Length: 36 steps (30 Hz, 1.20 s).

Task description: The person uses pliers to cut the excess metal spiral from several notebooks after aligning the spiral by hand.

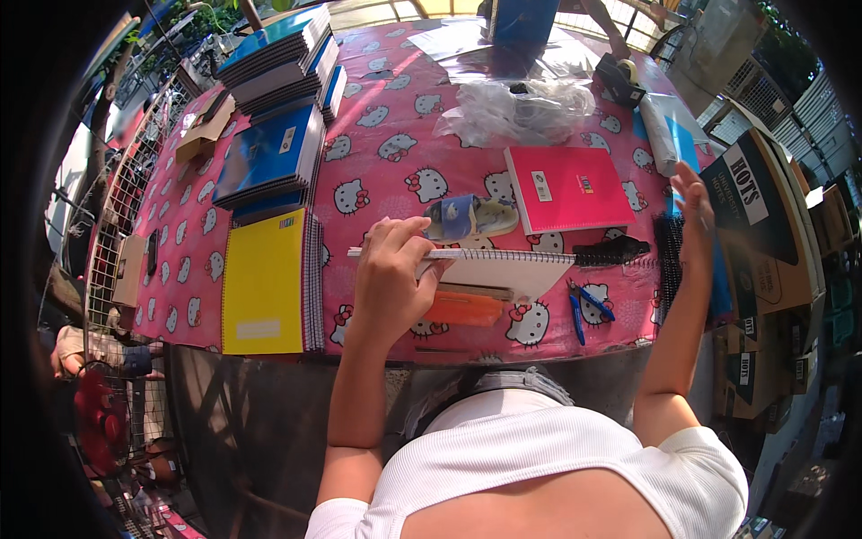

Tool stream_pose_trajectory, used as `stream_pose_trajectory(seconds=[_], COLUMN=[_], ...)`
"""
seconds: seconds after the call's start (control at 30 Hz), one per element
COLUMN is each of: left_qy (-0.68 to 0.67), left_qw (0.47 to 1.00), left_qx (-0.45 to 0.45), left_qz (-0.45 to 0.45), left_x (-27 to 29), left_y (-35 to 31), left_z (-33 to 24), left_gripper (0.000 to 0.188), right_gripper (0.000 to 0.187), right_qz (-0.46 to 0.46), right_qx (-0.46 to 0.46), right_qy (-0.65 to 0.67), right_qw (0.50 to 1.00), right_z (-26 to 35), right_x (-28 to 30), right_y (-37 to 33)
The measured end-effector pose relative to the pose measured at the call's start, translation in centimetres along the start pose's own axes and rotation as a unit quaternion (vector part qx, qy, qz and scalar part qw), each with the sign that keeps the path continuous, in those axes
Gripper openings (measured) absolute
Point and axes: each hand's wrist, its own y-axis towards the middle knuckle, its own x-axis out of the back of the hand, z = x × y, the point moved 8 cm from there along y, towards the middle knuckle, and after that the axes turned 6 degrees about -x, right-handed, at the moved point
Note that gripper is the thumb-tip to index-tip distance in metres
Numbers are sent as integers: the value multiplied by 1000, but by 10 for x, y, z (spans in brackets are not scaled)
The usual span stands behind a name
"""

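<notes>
My left hand [395, 269] is closed on the left end of a white-paged notebook [516, 271], which stands on its long edge with the coil side up. A dark wire coil runs along its top edge, and a loose stretch of coil [642, 262] sticks out past its right end. My right hand [693, 211] is raised at the right with fingers apart, nothing in it. Beside it lies a bundle of black binding coils [669, 256]. A pair of blue-handled pliers [588, 310] rests right of the notebook. An orange block-like thing [462, 307] sits just in front of the notebook.
Behind the notebook are a blue sandal [471, 218], a pink notebook [575, 189] and a black object [612, 248]. Stacked blue notebooks [269, 153] and yellow notebooks [265, 283] stand left. Clear plastic [521, 112] and a tape dispenser [620, 81] lie farther back; cardboard boxes [763, 225] stand right.
</notes>
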Motion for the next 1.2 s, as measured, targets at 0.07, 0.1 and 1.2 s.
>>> stream_pose_trajectory(seconds=[0.07,0.1,1.2], left_qy=[-43,-74,44], left_qw=[999,997,994], left_qx=[-5,1,40], left_qz=[1,9,-94], left_x=[-1,-2,-7], left_y=[11,14,-29], left_z=[-7,-8,-23], left_gripper=[14,11,15], right_gripper=[85,89,45], right_qz=[-22,-6,309], right_qx=[129,249,309], right_qy=[-81,-149,-372], right_qw=[988,957,818], right_z=[96,143,-48], right_x=[-10,-48,-290], right_y=[-34,-59,-72])
